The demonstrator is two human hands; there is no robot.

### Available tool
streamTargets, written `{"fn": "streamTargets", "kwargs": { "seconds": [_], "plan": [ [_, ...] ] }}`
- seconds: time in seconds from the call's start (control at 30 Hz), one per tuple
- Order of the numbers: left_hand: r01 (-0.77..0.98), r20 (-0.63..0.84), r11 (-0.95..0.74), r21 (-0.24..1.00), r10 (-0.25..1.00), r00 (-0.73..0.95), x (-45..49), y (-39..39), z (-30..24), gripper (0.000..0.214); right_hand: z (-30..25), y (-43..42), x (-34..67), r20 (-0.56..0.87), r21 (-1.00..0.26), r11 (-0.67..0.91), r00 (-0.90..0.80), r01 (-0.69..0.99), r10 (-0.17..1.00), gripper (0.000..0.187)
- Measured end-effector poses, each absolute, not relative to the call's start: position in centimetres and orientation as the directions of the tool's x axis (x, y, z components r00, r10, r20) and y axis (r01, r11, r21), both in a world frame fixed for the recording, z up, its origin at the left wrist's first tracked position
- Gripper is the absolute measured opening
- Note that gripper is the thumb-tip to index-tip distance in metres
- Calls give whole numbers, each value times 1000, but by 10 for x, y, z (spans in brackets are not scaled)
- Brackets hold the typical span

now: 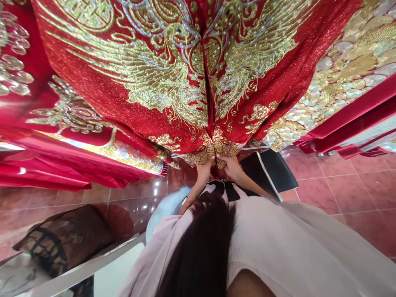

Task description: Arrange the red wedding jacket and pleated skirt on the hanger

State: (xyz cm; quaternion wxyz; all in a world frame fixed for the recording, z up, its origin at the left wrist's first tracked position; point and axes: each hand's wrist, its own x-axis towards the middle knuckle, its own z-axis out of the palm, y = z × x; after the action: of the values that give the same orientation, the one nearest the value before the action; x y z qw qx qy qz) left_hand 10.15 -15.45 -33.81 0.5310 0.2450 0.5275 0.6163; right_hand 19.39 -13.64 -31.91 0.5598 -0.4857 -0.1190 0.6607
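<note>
A red garment (173, 74) covered in gold and silver phoenix embroidery hangs in front of me and fills the upper view. A split runs down its middle to the hem. My left hand (204, 170) pinches the embroidered hem just left of that split. My right hand (232, 168) grips the hem just right of it, and the two hands almost touch. Both have their fingers closed on the cloth. My dark hair (201, 247) and pale top (293, 247) fill the bottom of the view.
More red and gold garments hang at the left (46, 107) and right (346, 70). Below is a glossy red tiled floor (340, 181). A light blue seat (165, 208) is under my left arm, a black flat object (272, 169) is by my right arm, and a brown bag (64, 239) is at lower left.
</note>
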Motion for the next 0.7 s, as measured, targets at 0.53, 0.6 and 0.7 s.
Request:
{"fn": "streamTargets", "kwargs": {
  "seconds": [0.53,0.6,0.7],
  "plan": [
    [-219,-253,195,956,925,-284,89,-147,-355,41,-330,-158,208,-683,-703,-694,-121,-159,720,22],
    [-198,-247,196,960,928,-280,88,-146,-354,41,-329,-150,201,-644,-751,-645,-65,-141,763,24],
    [-177,-238,195,965,932,-274,88,-145,-354,37,-331,-142,197,-582,-809,-578,14,-107,813,25]
  ]
}}
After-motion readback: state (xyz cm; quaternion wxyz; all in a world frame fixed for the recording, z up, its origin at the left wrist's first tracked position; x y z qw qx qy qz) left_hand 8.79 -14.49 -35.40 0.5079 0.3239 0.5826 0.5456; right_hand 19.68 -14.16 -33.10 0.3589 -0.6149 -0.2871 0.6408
